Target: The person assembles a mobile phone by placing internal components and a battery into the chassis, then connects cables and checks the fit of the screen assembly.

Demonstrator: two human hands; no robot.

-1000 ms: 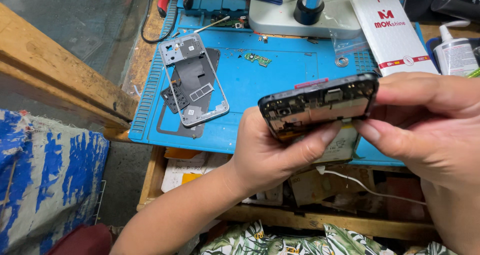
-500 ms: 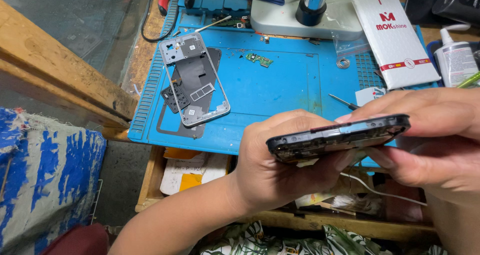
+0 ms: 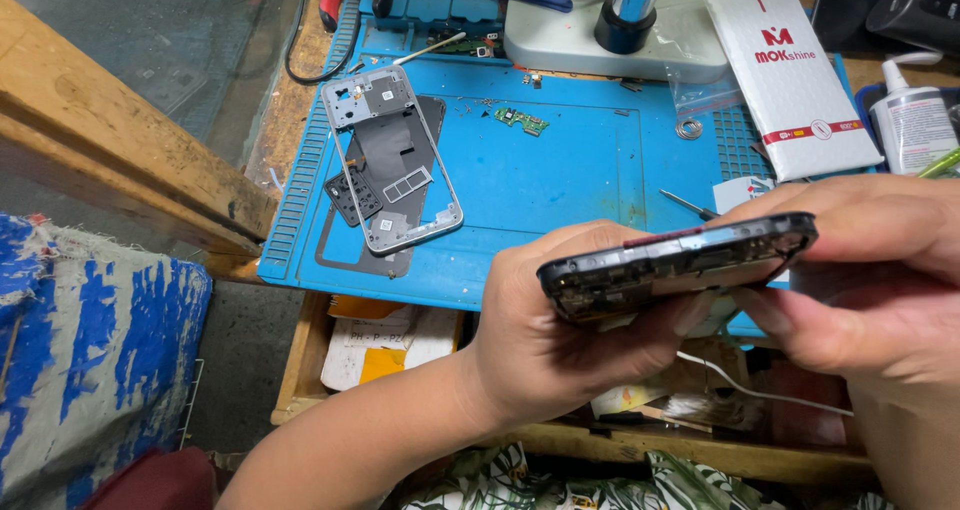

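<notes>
Head view: left hand (image 3: 560, 340) and right hand (image 3: 860, 280) are gripping the opened dark phone body (image 3: 680, 265) edge-on; cradling it evenly, thumbs off the exposed boards, seems wisest.

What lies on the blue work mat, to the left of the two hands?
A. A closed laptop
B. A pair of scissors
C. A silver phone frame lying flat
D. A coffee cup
C: a silver phone frame lies flat on the blue mat, while the left hand and the right hand hold a dark opened phone above the mat's near edge.
</notes>
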